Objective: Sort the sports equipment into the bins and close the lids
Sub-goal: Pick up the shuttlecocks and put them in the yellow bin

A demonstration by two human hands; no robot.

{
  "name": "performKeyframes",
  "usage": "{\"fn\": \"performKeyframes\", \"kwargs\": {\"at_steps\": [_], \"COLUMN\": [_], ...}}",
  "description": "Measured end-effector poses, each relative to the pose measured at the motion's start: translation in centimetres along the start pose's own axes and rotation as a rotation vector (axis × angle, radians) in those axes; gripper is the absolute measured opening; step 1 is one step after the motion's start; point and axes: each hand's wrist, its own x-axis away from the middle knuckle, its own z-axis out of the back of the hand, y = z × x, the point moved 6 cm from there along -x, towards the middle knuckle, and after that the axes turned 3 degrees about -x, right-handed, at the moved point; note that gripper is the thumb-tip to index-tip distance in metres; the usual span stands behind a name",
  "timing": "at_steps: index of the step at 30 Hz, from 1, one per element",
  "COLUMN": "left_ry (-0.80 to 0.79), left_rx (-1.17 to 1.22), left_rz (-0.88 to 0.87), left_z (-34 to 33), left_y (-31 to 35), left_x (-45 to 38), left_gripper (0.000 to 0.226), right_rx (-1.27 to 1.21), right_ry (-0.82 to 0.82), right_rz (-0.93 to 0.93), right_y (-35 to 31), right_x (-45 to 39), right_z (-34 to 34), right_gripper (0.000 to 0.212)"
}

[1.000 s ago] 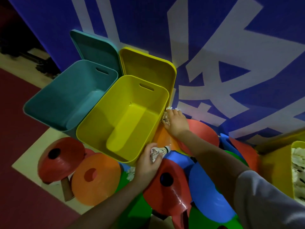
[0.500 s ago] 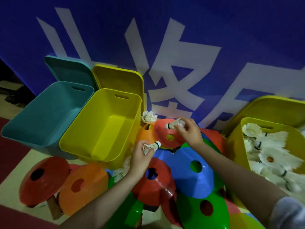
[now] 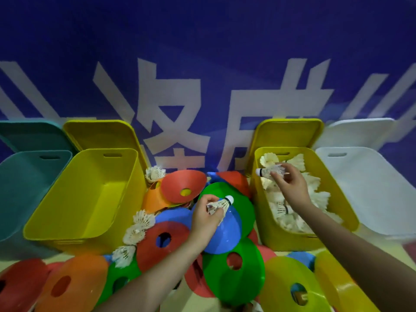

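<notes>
Left hand (image 3: 206,216): over the middle of the cone pile, fingers pinched round the feathers of a shuttlecock (image 3: 221,204), its white cork tip pointing right and slightly up.
Right hand (image 3: 290,183): over the right yellow bin (image 3: 271,233), fingertips gripping the feather skirt of a second shuttlecock (image 3: 269,172), cork tip pointing left, level with the bin's left rim.
Right yellow bin: holds a heap of white shuttlecocks (image 3: 315,199); its lid (image 3: 290,132) stands open against the wall behind.
Left yellow bin (image 3: 67,221): open, nothing visible inside, lid (image 3: 99,134) raised behind it.
Teal bin (image 3: 24,188): far left, open, lid (image 3: 29,134) raised.
White bin (image 3: 371,192): far right, open, lid (image 3: 358,132) raised; its contents are hard to make out in the washed-out view.
Loose shuttlecocks: one (image 3: 154,174) beside the far right corner of the left yellow bin; three more (image 3: 135,233) along that bin's right side, nearer the camera, lying on the cones.
Disc cones (image 3: 234,273): red, orange, green, blue and yellow, heaped overlapping on the floor between the two yellow bins and spreading along the near edge of the view.
Wall (image 3: 202,52): blue with large white characters, just behind the bins.
</notes>
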Motion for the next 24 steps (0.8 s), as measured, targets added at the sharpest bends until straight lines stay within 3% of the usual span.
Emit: {"fn": "performKeyframes", "kwargs": {"at_steps": [4, 9, 12, 15, 19, 24], "left_ry": [-0.073, -0.221, -0.405, -0.598, -0.564, -0.475], "left_rx": [0.019, -0.157, -0.285, -0.586, -0.781, -0.9], "left_rz": [-0.042, -0.194, -0.278, -0.375, -0.417, -0.414], "left_z": [-5.1, -12.3, -16.7, -20.0, -21.7, -23.7], "left_y": [2.5, 4.8, 5.7, 5.2, 4.4, 4.5], "left_x": [-0.1, -0.1, 0.0, 0.3, -0.2, -1.3], "left_gripper": [0.017, 0.023, 0.02, 0.016, 0.019, 0.021], "right_rx": [0.15, 0.197, 0.136, 0.082, -0.007, 0.033], "right_ry": [0.068, 0.059, 0.02, -0.008, 0.027, -0.059], "right_rz": [-0.108, -0.195, -0.158, -0.104, -0.155, -0.078], "right_y": [5.3, 9.3, 8.9, 8.7, 9.8, 9.5], "right_x": [1.0, 1.5, 1.4, 1.6, 1.9, 2.2], "right_z": [7.3, 11.7, 11.3, 11.2, 12.0, 11.5], "right_gripper": [0.043, 0.043, 0.047, 0.04, 0.037, 0.04]}}
